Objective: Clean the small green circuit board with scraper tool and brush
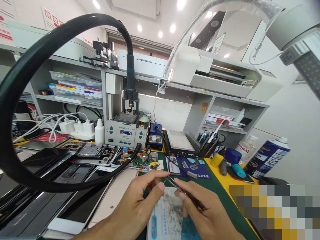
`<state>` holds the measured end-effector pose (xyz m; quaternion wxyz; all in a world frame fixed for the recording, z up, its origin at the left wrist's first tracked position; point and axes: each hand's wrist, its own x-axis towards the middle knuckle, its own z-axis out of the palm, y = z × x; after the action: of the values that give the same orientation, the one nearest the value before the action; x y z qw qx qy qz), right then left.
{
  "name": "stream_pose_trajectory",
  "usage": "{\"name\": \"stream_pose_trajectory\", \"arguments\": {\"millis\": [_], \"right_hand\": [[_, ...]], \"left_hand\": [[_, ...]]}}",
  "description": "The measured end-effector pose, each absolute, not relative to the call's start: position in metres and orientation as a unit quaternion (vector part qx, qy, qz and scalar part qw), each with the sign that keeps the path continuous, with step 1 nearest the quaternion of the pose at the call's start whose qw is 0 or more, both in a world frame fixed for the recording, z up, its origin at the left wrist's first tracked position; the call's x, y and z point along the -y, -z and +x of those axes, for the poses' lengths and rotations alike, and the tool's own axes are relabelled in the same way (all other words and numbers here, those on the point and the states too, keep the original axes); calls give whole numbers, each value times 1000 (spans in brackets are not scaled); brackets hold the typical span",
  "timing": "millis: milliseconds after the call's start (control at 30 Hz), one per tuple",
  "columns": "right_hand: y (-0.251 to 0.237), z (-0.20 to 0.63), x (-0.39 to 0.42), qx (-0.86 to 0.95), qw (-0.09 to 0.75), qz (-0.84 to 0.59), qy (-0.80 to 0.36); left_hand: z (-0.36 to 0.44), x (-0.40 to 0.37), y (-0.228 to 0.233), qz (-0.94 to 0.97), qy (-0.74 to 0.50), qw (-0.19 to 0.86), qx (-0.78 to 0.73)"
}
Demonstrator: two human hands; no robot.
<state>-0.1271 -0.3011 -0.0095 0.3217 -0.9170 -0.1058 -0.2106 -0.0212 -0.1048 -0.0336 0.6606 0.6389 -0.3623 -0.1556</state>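
My right hand (202, 206) grips a pair of metal tweezers (186, 192) like a pen, their tips pointing up and left. My left hand (140, 203) is closed, with index finger and thumb curled around a tiny part (165, 180) at the tweezer tips. That part is too small to name. Both hands hover over a stained white and blue work pad (163, 213) on the green mat (220, 200). Left of my left hand lie a gold phone back cover (117, 190) and a white-framed phone (80, 203).
A thick black hose (7, 133) loops across the left side from the hot-air station (123, 131). Behind my hands stand a tray of circuit boards (140, 158) and a flat heating plate (180, 141). A spray can (267, 156) and several bottles stand right. Phones crowd the left.
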Motion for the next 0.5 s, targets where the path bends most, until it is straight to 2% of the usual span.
{"name": "stream_pose_trajectory", "arguments": {"millis": [500], "right_hand": [[7,-129,300,139,252,-922,259]], "left_hand": [[-22,105,34,656,185,646,344]]}}
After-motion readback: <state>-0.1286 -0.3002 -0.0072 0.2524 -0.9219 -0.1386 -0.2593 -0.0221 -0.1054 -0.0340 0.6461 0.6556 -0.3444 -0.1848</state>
